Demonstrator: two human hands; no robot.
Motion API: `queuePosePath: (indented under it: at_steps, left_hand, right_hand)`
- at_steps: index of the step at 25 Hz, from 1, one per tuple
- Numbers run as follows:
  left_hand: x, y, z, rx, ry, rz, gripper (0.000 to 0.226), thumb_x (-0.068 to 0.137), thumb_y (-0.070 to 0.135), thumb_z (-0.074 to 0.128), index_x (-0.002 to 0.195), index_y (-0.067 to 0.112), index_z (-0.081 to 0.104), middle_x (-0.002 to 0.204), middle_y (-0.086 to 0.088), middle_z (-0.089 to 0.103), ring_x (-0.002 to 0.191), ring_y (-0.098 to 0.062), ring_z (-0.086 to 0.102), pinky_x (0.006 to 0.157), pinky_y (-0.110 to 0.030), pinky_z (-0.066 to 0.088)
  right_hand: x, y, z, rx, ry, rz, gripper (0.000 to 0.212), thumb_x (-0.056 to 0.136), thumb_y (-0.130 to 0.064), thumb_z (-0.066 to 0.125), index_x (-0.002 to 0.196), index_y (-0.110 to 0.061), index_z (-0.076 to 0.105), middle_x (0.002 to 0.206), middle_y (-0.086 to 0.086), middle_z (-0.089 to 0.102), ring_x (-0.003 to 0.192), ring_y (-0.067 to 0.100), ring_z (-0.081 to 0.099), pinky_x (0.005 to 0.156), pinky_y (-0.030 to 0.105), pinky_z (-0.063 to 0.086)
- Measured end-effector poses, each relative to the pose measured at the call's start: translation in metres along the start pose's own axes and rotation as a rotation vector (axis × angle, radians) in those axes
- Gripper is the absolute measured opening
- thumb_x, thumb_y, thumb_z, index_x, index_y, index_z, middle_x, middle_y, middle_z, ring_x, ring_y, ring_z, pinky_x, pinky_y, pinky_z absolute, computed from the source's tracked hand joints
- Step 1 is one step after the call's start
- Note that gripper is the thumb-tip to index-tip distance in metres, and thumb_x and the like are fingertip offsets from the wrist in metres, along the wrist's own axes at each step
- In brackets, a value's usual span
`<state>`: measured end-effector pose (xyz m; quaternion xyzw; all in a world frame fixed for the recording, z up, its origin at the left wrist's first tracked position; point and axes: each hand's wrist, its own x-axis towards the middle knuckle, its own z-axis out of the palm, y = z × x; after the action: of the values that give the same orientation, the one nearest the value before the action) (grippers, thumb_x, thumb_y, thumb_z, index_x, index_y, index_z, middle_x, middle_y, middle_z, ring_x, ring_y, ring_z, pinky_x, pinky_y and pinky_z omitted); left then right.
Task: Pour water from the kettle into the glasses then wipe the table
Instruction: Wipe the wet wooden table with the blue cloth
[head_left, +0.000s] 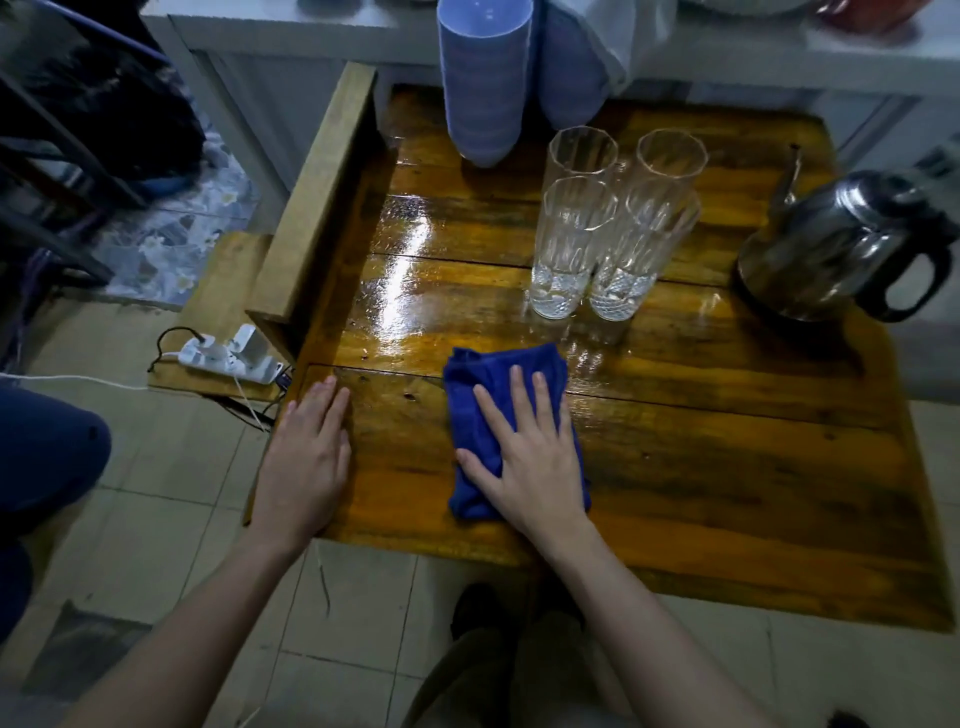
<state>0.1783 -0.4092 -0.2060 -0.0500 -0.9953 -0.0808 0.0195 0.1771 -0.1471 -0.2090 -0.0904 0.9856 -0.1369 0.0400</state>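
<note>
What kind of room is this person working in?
Probably a home kitchen or dining corner: a low glossy wooden table holds four tall clear glasses, a shiny steel kettle and stacked pale blue plastic bowls, over a tiled floor.

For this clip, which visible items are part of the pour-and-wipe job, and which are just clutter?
Part of the job:
- kettle
- four glasses
- blue cloth, flat under the right hand
- wooden table, with the left hand resting on its edge

Just lying about:
- stack of blue bowls
- power strip on the low shelf beside the table
</note>
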Motion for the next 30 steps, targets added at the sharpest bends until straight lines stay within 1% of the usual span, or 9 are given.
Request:
queuePosePath:
  at_steps: [2, 4, 8, 12, 14, 17, 19, 23, 30]
  left_hand:
    - [0.001, 0.003, -0.002, 0.034, -0.019, 0.001, 0.053, 0.098, 0.028, 0.025, 0.142, 0.002, 0.040, 0.149, -0.018, 0.038, 0.138, -0.032, 0.036, 0.115, -0.048, 0.026]
    - [0.000, 0.008, -0.005, 0.023, -0.036, 0.008, 0.055, 0.099, 0.032, 0.025, 0.143, 0.002, 0.038, 0.150, -0.017, 0.037, 0.139, -0.031, 0.035, 0.116, -0.047, 0.025]
    - [0.006, 0.058, -0.002, -0.060, -0.077, 0.173, 0.057, 0.099, 0.040, 0.026, 0.147, 0.009, 0.031, 0.155, -0.008, 0.029, 0.144, -0.020, 0.023, 0.119, -0.040, 0.015]
    - [0.030, 0.115, 0.004, -0.110, -0.076, 0.278, 0.054, 0.100, 0.036, 0.031, 0.147, 0.009, 0.033, 0.156, -0.009, 0.027, 0.146, -0.019, 0.020, 0.120, -0.038, 0.013]
    - [0.037, 0.122, 0.008, -0.092, -0.084, 0.311, 0.054, 0.100, 0.035, 0.032, 0.147, 0.009, 0.032, 0.157, -0.009, 0.026, 0.146, -0.018, 0.019, 0.120, -0.040, 0.013]
    - [0.038, 0.110, 0.014, -0.060, -0.113, 0.332, 0.057, 0.100, 0.041, 0.030, 0.150, 0.013, 0.027, 0.159, -0.006, 0.022, 0.148, -0.016, 0.013, 0.121, -0.042, 0.011]
    - [0.037, 0.104, 0.015, -0.084, -0.129, 0.334, 0.059, 0.099, 0.044, 0.030, 0.151, 0.016, 0.025, 0.160, -0.004, 0.018, 0.148, -0.014, 0.011, 0.121, -0.042, 0.010]
    - [0.042, 0.103, 0.015, -0.109, -0.133, 0.317, 0.060, 0.098, 0.044, 0.031, 0.151, 0.017, 0.025, 0.160, -0.003, 0.019, 0.148, -0.013, 0.011, 0.121, -0.041, 0.009]
    - [0.044, 0.101, 0.015, -0.107, -0.136, 0.311, 0.060, 0.098, 0.043, 0.033, 0.151, 0.016, 0.026, 0.159, -0.003, 0.019, 0.148, -0.013, 0.011, 0.121, -0.040, 0.009]
  right_hand:
    - [-0.006, 0.029, -0.009, -0.008, 0.022, 0.055, 0.074, 0.089, -0.071, 0.029, 0.153, -0.036, 0.016, 0.164, 0.006, 0.002, 0.150, 0.028, -0.004, 0.121, 0.052, 0.005]
    - [-0.011, 0.057, -0.017, -0.027, 0.038, 0.102, 0.074, 0.089, -0.071, 0.030, 0.153, -0.036, 0.018, 0.164, 0.006, 0.005, 0.151, 0.029, -0.002, 0.121, 0.052, 0.005]
    - [-0.027, 0.109, -0.030, -0.048, 0.048, 0.198, 0.073, 0.089, -0.071, 0.029, 0.153, -0.037, 0.016, 0.164, 0.006, 0.005, 0.151, 0.028, -0.002, 0.120, 0.054, 0.006]
    - [-0.050, 0.162, -0.043, -0.064, 0.065, 0.338, 0.074, 0.089, -0.072, 0.024, 0.153, -0.038, 0.013, 0.164, 0.005, 0.003, 0.150, 0.028, -0.002, 0.120, 0.056, 0.007]
    - [-0.062, 0.189, -0.050, -0.072, 0.085, 0.421, 0.074, 0.088, -0.072, 0.022, 0.153, -0.038, 0.014, 0.164, 0.006, 0.006, 0.150, 0.029, 0.001, 0.119, 0.057, 0.009]
    - [-0.079, 0.220, -0.058, -0.050, 0.103, 0.527, 0.075, 0.088, -0.073, 0.020, 0.153, -0.037, 0.015, 0.164, 0.006, 0.006, 0.150, 0.030, 0.001, 0.118, 0.060, 0.010]
    - [-0.081, 0.224, -0.057, -0.046, 0.126, 0.577, 0.074, 0.089, -0.071, 0.021, 0.153, -0.035, 0.015, 0.164, 0.007, 0.008, 0.150, 0.032, 0.002, 0.117, 0.061, 0.011]
    - [-0.069, 0.209, -0.052, -0.065, 0.140, 0.647, 0.073, 0.090, -0.069, 0.021, 0.154, -0.034, 0.012, 0.163, 0.011, 0.008, 0.149, 0.038, 0.003, 0.116, 0.064, 0.010]
    - [-0.066, 0.206, -0.049, -0.091, 0.131, 0.650, 0.076, 0.089, -0.072, 0.015, 0.154, -0.034, 0.010, 0.163, 0.011, 0.007, 0.148, 0.041, 0.003, 0.114, 0.067, 0.012]
